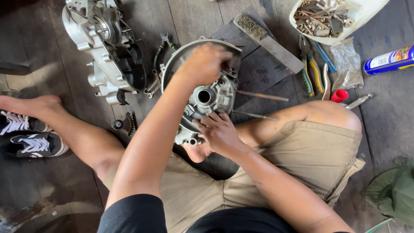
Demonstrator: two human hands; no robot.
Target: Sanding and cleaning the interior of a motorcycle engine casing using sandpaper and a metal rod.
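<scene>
A round grey engine case half (pixel 207 97) lies on the dark wooden floor between my legs. My left hand (pixel 202 64) is closed in a fist over its upper rim; what it grips is hidden. My right hand (pixel 217 129) rests on the case's lower edge with fingers spread, steadying it. A hole in the case's centre shows between my hands. Two thin metal rods (pixel 261 96) lie just right of the case.
Another engine case half (pixel 108 47) lies at upper left. A wire brush (pixel 267 41), pliers (pixel 308 69), a red cap (pixel 339 95), a spray can (pixel 388 60) and a white tub of bolts (pixel 332 19) sit at right. Black-and-white shoes (pixel 30 138) lie at left.
</scene>
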